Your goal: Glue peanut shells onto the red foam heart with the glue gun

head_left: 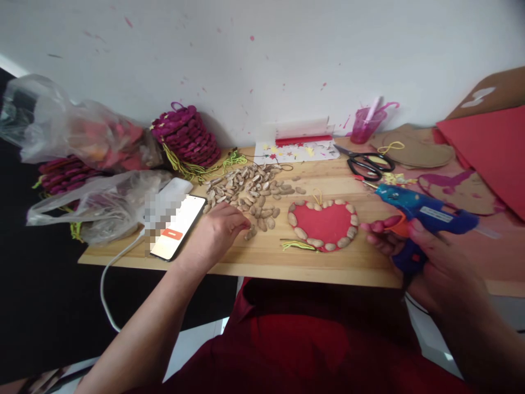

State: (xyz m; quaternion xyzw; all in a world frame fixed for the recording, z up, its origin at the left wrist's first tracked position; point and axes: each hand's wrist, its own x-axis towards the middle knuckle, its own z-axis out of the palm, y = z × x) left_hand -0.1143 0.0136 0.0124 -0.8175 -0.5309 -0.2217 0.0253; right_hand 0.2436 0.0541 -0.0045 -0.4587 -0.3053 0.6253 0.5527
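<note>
My left hand (225, 225) is over the near edge of a pile of peanut shells (246, 186), thumb and fingers pinched together at a peanut shell (250, 233). My right hand (435, 262) is wrapped round the handle of a blue hot glue gun (414, 208), with fingers by its orange trigger. The gun's nozzle points left and away from me. Between my hands lies a red heart-shaped card (322, 224), its border lined with peanut shells. A thin yellow loop stands at its top, and a yellow-green tassel (297, 245) lies at its lower left.
Left of the pile are a lit phone (178, 232) with a white cable and plastic bags (102, 131). A purple shell-covered ornament (186, 137) stands behind. Black-handled scissors (369, 164), a pink cup (367, 125), brown cardboard shapes (414, 146) and red sheets (492, 148) are at the right.
</note>
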